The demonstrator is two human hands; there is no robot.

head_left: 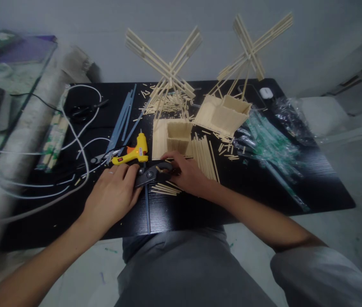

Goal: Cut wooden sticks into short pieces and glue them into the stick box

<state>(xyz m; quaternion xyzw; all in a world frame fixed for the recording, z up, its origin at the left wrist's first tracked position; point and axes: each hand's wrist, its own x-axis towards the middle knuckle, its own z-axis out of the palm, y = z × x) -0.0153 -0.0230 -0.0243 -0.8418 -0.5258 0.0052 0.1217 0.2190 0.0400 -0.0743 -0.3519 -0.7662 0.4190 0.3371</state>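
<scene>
My right hand (187,172) is closed around the dark handles of a hand cutter (150,174), whose round pivot faces up. My left hand (113,187) is closed at the cutter's jaw end, fingertips against it; what they pinch is hidden. Just beyond the left fingers lies a yellow glue gun (132,151), with a long grey glue stick (148,209) running from its back toward me, under the cutter. Thin wooden sticks (166,189) lie below the cutter, and a longer bundle of sticks (204,157) lies beyond my right wrist.
Two stick-built windmill models (160,138) (211,113) with crossed blades stand at the back. Offcuts (171,104) lie behind. Grey glue sticks (125,115), black scissors (83,111) and white cables (85,157) are left. Plastic wrappers (270,140) and a white case (266,93) are right.
</scene>
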